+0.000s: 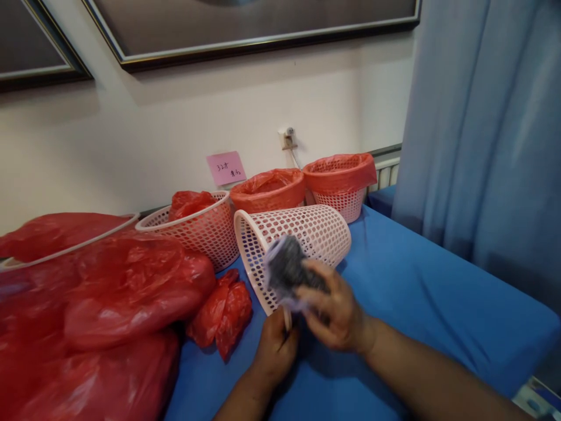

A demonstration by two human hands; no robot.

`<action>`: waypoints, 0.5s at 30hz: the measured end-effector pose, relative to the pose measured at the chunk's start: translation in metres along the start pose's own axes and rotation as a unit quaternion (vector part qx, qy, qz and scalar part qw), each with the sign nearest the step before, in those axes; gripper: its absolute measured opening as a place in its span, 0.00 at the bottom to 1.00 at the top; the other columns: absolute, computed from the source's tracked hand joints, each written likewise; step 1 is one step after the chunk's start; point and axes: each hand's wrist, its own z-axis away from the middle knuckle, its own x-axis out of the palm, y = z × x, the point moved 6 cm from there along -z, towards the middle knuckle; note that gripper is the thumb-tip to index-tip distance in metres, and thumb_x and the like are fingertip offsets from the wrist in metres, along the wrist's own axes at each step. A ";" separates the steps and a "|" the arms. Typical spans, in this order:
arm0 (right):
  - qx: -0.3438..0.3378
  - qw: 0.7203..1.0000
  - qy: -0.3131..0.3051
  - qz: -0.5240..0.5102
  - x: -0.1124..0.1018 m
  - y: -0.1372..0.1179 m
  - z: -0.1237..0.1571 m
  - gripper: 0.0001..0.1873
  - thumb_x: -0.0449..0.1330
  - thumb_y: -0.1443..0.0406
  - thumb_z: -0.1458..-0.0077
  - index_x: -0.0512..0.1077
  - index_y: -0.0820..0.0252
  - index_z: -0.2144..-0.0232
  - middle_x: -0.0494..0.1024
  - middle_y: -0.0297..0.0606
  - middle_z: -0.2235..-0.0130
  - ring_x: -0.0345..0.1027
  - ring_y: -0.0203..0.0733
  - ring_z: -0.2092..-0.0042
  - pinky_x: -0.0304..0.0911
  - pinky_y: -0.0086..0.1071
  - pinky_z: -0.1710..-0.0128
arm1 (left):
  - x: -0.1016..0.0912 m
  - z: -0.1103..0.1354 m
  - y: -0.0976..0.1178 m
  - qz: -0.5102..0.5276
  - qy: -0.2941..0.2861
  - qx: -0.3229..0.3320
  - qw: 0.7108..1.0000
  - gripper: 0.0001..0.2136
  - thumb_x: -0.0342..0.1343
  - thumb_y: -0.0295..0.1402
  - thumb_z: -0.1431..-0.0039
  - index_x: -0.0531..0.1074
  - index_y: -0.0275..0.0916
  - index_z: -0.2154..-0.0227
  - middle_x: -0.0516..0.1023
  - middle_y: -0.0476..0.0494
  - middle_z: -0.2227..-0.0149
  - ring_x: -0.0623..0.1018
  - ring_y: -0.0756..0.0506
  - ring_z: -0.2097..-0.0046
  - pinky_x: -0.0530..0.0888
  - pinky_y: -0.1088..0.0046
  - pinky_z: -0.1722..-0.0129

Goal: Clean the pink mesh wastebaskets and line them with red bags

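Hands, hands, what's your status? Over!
Left hand gripping tipped basket rim. Right hand holding dark roll, blurred. Crumpled red bag beside basket.

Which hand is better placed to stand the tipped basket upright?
Left, probably. The left hand grips the lower rim of the tipped basket, which lies on its side on the blue surface. The right hand is busy, closed on a blurred grey bundle.

The tipped basket (307,231) was pale pink plastic, a smooth perforated mesh. The bags (131,286) were thin red plastic film, glossy and crinkled. The table cover (416,280) was matt blue cloth, the note (225,168) pink paper; the blurred bundle (287,266) looked dark grey and dull
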 end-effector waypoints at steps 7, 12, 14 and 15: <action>0.074 0.993 0.069 0.056 -0.013 0.036 0.003 0.25 0.57 0.70 0.46 0.74 0.51 0.46 0.68 0.45 0.37 0.67 0.52 0.39 0.69 0.50 0.41 | -0.013 0.004 -0.004 0.083 0.080 -0.061 0.991 0.21 0.57 0.47 0.34 0.80 0.37 0.49 0.85 0.36 0.50 0.81 0.35 0.44 0.75 0.56 0.40; 0.443 0.860 0.227 0.111 -0.056 0.146 0.027 0.23 0.58 0.61 0.47 0.77 0.60 0.50 0.74 0.49 0.47 0.69 0.57 0.42 0.62 0.57 0.36 | 0.000 -0.002 0.006 0.054 0.003 -0.039 0.998 0.20 0.56 0.43 0.34 0.80 0.38 0.46 0.83 0.36 0.46 0.79 0.34 0.42 0.71 0.52 0.36; 0.407 0.882 0.209 0.109 -0.053 0.136 0.021 0.23 0.58 0.62 0.46 0.76 0.60 0.49 0.73 0.50 0.44 0.68 0.58 0.41 0.62 0.57 0.36 | 0.005 -0.005 0.007 0.024 -0.021 -0.018 0.999 0.19 0.56 0.40 0.34 0.79 0.39 0.45 0.82 0.37 0.45 0.78 0.34 0.41 0.70 0.52 0.36; 0.344 0.915 0.184 0.104 -0.047 0.117 0.014 0.23 0.58 0.63 0.45 0.75 0.59 0.48 0.70 0.50 0.41 0.67 0.57 0.39 0.62 0.56 0.36 | 0.007 -0.006 0.006 0.013 -0.028 -0.011 0.999 0.19 0.55 0.39 0.34 0.78 0.40 0.44 0.82 0.38 0.44 0.78 0.34 0.39 0.70 0.52 0.35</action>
